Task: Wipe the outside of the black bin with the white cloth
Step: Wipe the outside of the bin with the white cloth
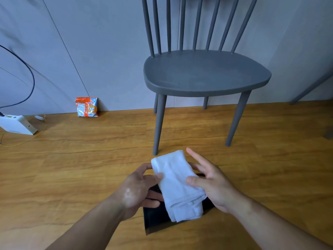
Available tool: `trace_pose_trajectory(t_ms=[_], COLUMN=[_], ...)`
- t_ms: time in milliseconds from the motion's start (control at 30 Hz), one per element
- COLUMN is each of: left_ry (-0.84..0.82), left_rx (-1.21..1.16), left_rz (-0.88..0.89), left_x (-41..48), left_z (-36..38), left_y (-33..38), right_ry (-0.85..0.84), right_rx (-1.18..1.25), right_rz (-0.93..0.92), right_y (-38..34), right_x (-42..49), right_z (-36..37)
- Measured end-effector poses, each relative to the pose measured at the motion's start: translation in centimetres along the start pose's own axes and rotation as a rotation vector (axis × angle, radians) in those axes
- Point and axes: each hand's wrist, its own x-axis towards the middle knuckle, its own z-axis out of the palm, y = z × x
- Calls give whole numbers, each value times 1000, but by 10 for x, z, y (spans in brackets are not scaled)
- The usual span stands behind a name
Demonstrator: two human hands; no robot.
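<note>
Both forearms reach in, left hand (138,188) pinching the folded white cloth (178,184) by thumb and fingers, right hand (214,184) thumb clamped on top, index finger straight. Black bin (156,219) sits directly beneath on the wooden floor (72,168), grey chair (203,74) beyond.

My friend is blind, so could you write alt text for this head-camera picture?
A person's left hand and right hand hold a folded white cloth over a black bin on a wooden floor, thumbs pressed on the cloth. Behind stand a grey chair and, against the wall, an orange packet.
</note>
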Motion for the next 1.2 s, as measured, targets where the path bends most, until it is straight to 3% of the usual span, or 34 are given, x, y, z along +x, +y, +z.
trace_pose_trajectory(t_ms=[100, 167, 233, 300, 400, 500, 600, 767, 1033, 1200], left_ry=[-13, 95, 342, 449, 236, 63, 126, 93, 145, 108], left_rx=[-82, -23, 272, 546, 576, 515, 493, 464, 414, 354], left_rz=[-41, -13, 55, 48, -48, 7, 165, 237, 260, 232], left_x=[7, 9, 11, 6, -1, 2, 8, 14, 21, 19], left_z=[-5, -13, -29, -44, -52, -42, -40, -46, -47, -48], left_y=[-14, -29, -50, -72, -113, -138, -154, -166, -165, -162], right_ry=[31, 31, 37, 85, 200, 190, 218, 378, 209, 116], right_rx=[11, -89, -378, -712, -1008, -1111, -1234, -1266, -1238, -1290], right_rz=[44, 74, 60, 0, -102, -160, -134, -71, -418, -690], right_y=[19, 38, 58, 77, 88, 83, 93, 110, 125, 148], right_x=[5, 9, 12, 14, 17, 23, 29, 30, 19, -2], right_z=[-6, -8, -8, -6, 4, 20, 38, 68, 107, 82])
